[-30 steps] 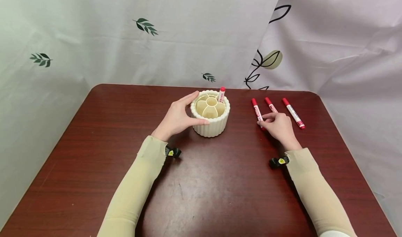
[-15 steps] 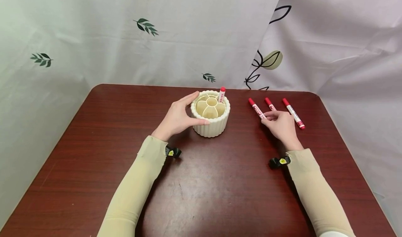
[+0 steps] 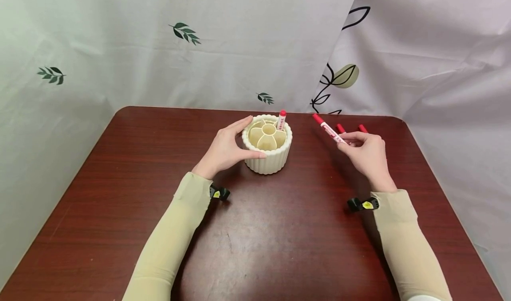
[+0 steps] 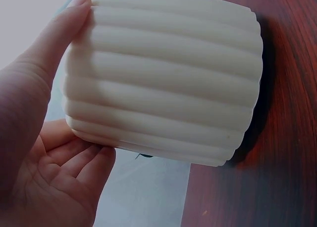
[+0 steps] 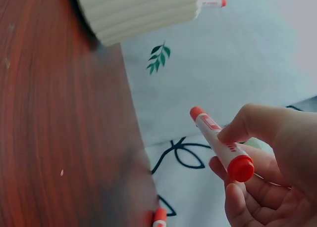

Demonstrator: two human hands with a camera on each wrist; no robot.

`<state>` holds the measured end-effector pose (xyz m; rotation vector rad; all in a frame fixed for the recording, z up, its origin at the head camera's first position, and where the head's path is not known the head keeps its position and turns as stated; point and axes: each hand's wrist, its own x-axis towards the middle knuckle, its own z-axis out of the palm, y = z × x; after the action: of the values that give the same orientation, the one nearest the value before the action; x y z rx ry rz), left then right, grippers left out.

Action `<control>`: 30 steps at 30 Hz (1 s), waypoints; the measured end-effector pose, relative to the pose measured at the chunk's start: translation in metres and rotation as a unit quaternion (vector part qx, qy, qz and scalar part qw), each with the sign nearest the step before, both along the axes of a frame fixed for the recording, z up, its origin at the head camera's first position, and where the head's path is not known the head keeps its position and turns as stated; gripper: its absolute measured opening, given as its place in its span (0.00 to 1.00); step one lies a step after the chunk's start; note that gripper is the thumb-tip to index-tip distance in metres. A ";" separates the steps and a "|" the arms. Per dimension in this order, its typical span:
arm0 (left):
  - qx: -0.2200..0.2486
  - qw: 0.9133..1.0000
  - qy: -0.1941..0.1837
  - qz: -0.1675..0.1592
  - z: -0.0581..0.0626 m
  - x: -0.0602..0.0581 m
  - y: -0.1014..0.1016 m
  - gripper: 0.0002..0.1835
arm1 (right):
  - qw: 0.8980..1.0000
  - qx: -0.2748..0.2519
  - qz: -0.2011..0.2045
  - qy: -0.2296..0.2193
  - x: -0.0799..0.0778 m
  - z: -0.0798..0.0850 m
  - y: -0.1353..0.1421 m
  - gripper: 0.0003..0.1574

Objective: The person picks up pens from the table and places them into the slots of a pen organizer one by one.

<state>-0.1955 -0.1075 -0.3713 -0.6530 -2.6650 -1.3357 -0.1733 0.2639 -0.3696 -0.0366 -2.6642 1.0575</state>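
A cream fluted pen holder (image 3: 266,162) with petal-shaped compartments stands near the back of the table. My left hand (image 3: 223,152) grips its left side, thumb across the front by the rim and fingers round the back. One red-capped marker (image 3: 281,121) stands upright in a rear right compartment. To the right, my right hand (image 3: 365,157) pinches a white marker (image 3: 330,131) with red ends between thumb and fingers. That marker is raised above the table, its cap pointing up and left. In the right wrist view, its red rear end (image 5: 240,168) faces the camera.
Two more red-capped markers lie behind my right hand, mostly hidden by it; the caps of the left one (image 3: 340,128) and the right one (image 3: 362,128) show. A pale curtain (image 3: 223,61) with leaf prints hangs behind the table's (image 3: 255,239) back edge.
My right hand has lifted the leftmost loose marker from the table and tilted it, shifting slightly back and right. The left hand and pen holder have stayed put.
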 end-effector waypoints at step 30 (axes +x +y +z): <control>0.000 1.000 -0.004 0.002 0.001 0.001 0.000 0.60 | 0.980 -0.177 0.028 0.092 0.012 0.036 -0.020 0.15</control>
<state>-0.1949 -0.1076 -0.3705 -0.6419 -2.6725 -1.3395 -0.1614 0.2442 -0.3334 0.0642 -2.2988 1.4645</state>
